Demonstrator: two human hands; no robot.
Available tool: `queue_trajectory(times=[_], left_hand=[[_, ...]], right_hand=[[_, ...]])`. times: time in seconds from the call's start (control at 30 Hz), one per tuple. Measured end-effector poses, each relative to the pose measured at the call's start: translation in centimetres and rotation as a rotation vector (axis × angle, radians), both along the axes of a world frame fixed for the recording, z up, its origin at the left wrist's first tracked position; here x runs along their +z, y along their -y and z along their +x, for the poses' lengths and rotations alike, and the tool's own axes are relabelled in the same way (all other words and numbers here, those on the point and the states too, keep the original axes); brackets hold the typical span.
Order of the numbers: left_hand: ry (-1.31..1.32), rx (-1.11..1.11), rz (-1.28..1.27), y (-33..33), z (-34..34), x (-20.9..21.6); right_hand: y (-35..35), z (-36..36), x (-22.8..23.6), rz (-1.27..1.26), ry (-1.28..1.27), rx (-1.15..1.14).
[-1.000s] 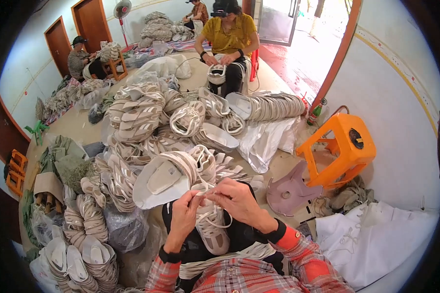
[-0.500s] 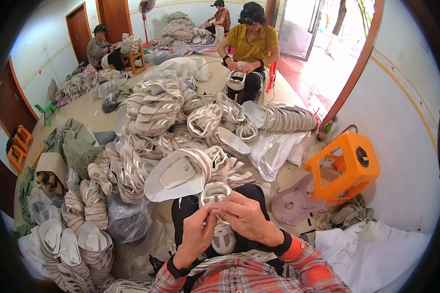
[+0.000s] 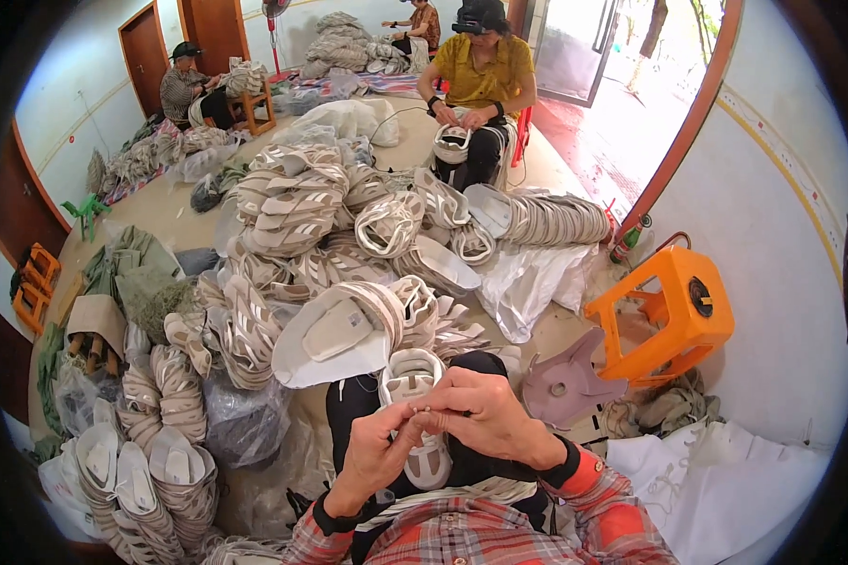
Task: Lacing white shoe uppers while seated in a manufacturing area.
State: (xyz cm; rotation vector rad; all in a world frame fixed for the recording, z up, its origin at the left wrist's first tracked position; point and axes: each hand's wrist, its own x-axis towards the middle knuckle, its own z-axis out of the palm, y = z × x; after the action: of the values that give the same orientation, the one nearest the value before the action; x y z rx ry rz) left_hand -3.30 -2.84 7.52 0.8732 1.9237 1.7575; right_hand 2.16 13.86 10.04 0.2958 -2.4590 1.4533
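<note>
A beige and white shoe upper [image 3: 428, 465] rests on my lap between my dark-trousered knees, its collar pointing away from me. Above its middle, my left hand [image 3: 383, 443] and my right hand [image 3: 485, 414] meet fingertip to fingertip. Both are closed in a pinch. Something small and pale shows between the fingertips, too small to name; it may be an end of lace or thread. My hands hide the middle of the upper. Just beyond my knees leans a stack of uppers with a pale flat sole piece [image 3: 301, 350] facing me.
Heaped uppers [image 3: 287, 202] spread across the floor ahead, with more stacks [image 3: 174, 461] at left. On the right are an orange stool [image 3: 674, 311], a mauve plastic piece [image 3: 565, 381] and white sheeting [image 3: 716, 490]. A co-worker [image 3: 485, 75] sits opposite; others sit farther back.
My two hands stay together over the upper, with the fingertips shifted slightly and drawn closer around the small pale thing. The whole view has shifted a little.
</note>
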Motion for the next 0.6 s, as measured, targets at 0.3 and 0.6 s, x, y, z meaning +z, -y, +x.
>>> queue_trajectory(times=[0.3,0.6], left_hand=[[-0.337,0.032,-0.013,1.5,-1.1,0.0],[0.001,-0.651,0.33,5.6,-6.4,1.3]], right_hand=[[-1.7,-2.2,1.0,-0.073,0.036,0.15],[-6.1,-11.0,-15.6,0.475,0.619,-0.02]])
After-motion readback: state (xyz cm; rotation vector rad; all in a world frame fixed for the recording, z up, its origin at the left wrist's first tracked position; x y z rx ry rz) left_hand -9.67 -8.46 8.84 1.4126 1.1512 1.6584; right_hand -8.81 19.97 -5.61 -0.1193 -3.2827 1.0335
